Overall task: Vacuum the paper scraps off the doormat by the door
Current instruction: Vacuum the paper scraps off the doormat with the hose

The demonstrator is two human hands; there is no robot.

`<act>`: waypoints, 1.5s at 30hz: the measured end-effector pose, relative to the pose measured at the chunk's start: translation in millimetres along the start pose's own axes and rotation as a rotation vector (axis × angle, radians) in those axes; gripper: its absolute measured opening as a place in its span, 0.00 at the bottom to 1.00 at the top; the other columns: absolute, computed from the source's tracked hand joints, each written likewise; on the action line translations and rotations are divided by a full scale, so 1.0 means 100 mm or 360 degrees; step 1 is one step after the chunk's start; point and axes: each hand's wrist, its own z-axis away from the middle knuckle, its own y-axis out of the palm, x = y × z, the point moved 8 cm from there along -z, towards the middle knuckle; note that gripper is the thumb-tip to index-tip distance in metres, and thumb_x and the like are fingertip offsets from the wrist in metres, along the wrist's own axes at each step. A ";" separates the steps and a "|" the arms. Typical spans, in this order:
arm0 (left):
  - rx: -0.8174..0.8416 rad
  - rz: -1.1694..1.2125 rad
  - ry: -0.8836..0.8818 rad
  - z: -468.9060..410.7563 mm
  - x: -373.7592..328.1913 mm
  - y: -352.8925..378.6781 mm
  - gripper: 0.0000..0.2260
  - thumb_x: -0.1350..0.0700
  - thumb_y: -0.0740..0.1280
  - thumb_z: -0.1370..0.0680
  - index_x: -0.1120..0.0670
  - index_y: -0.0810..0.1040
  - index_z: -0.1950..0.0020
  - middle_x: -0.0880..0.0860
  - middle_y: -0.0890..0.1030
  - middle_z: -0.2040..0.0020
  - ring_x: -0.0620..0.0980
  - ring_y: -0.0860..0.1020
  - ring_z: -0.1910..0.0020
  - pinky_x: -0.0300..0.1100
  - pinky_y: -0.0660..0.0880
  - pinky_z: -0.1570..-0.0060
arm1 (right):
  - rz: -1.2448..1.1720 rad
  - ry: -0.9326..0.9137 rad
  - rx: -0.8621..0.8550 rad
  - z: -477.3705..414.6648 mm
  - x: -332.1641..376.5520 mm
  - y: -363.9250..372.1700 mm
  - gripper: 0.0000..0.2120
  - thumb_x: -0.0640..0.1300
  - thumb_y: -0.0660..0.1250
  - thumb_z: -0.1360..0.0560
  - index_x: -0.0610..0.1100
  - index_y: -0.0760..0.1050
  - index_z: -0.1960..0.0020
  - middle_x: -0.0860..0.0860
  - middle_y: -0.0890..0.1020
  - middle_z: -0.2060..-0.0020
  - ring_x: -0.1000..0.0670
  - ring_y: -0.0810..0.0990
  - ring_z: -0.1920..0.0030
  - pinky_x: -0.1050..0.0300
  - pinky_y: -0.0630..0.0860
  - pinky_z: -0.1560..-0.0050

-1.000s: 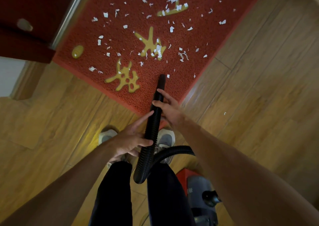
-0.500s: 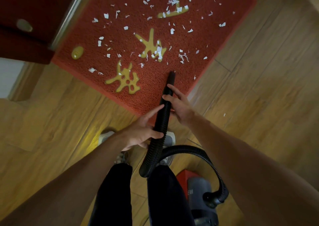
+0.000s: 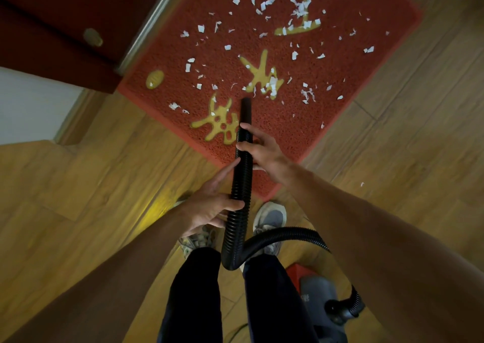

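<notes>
Ahead of your feet, toward twelve o'clock, the red doormat (image 3: 288,122) lies on the wooden floor (image 3: 104,185), its far left edge against the threshold of the dark red door (image 3: 65,15) at ten o'clock. White paper scraps (image 3: 272,83) are strewn over the mat, thickest from its middle out to one o'clock; one stray scrap (image 3: 362,184) lies on the floor at three o'clock.

You hold the black ribbed hose (image 3: 242,180) in both hands. Your right hand (image 3: 264,151) is the forward one, its fingers (image 3: 245,146) curled round the hose just behind the smooth nozzle (image 3: 246,112). The nozzle's tip is over the mat's near part, beside a yellow figure (image 3: 222,125); whether it touches the mat cannot be told. Your left hand (image 3: 209,206) grips lower down, thumb wrapped across the ribs, forefinger stretched along them. Below it the hose bends in front of your dark trousers (image 3: 193,290) and runs to the vacuum cleaner (image 3: 317,298) at five o'clock.
</notes>
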 end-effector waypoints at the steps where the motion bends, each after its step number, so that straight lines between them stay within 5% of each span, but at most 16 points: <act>1: -0.0009 0.0008 0.0005 0.01 0.00 -0.04 0.39 0.62 0.70 0.22 0.26 0.56 0.26 0.53 0.86 0.47 0.51 0.84 0.45 0.49 0.79 0.54 | 0.0025 -0.0004 0.0013 -0.01 0.02 0.04 0.27 0.38 0.70 0.24 0.54 0.71 0.29 0.48 0.79 0.44 0.54 0.83 0.54 0.58 0.81 0.62; 10: 0.0031 0.0004 -0.0028 0.16 0.20 -0.13 0.41 0.64 0.72 0.24 0.27 0.58 0.27 0.56 0.86 0.48 0.53 0.84 0.47 0.53 0.81 0.52 | 0.0057 0.0137 0.0064 0.11 -0.20 0.22 0.27 0.38 0.70 0.24 0.55 0.71 0.29 0.48 0.83 0.49 0.52 0.84 0.55 0.57 0.81 0.64; 15: 0.0045 0.0069 -0.0061 0.25 0.35 -0.09 0.42 0.66 0.71 0.25 0.28 0.59 0.27 0.56 0.86 0.49 0.52 0.85 0.49 0.48 0.82 0.58 | 0.0038 0.0161 0.0087 0.19 -0.39 0.28 0.27 0.39 0.70 0.24 0.56 0.69 0.29 0.48 0.79 0.43 0.50 0.82 0.48 0.46 0.81 0.49; 21: 0.0011 0.0148 0.0005 0.31 0.34 -0.14 0.41 0.67 0.71 0.25 0.27 0.60 0.29 0.58 0.86 0.52 0.53 0.85 0.50 0.47 0.82 0.60 | 0.0079 0.0090 0.0101 0.13 -0.31 0.39 0.28 0.38 0.70 0.24 0.56 0.69 0.28 0.47 0.79 0.40 0.48 0.82 0.46 0.45 0.82 0.49; 24: -0.0035 0.0178 0.0038 0.31 0.30 -0.21 0.41 0.67 0.72 0.25 0.28 0.60 0.28 0.59 0.86 0.50 0.52 0.85 0.50 0.44 0.81 0.64 | 0.0152 0.0068 0.0159 0.08 -0.20 0.49 0.27 0.39 0.69 0.23 0.55 0.69 0.28 0.49 0.78 0.42 0.51 0.82 0.48 0.53 0.81 0.56; 31: -0.0122 0.0132 0.0092 0.37 0.31 -0.45 0.42 0.66 0.72 0.26 0.28 0.59 0.27 0.53 0.87 0.53 0.54 0.85 0.49 0.58 0.80 0.51 | 0.0175 0.0066 0.0279 -0.01 -0.13 0.72 0.28 0.40 0.71 0.24 0.55 0.69 0.28 0.45 0.78 0.36 0.47 0.82 0.44 0.54 0.82 0.56; 39: -0.0143 0.0105 0.0126 0.35 0.15 -0.52 0.43 0.66 0.72 0.25 0.28 0.58 0.26 0.58 0.86 0.53 0.54 0.85 0.49 0.52 0.81 0.56 | 0.0184 -0.0023 0.0263 -0.10 0.06 0.73 0.28 0.40 0.71 0.24 0.55 0.68 0.27 0.44 0.80 0.41 0.50 0.83 0.49 0.57 0.81 0.60; 45: -0.0141 0.0082 0.0164 0.25 0.02 -0.52 0.42 0.64 0.72 0.24 0.24 0.57 0.28 0.55 0.87 0.51 0.53 0.84 0.45 0.67 0.75 0.42 | 0.0140 -0.0050 0.0242 -0.19 0.18 0.65 0.28 0.40 0.72 0.25 0.56 0.69 0.28 0.46 0.80 0.40 0.50 0.83 0.48 0.55 0.80 0.59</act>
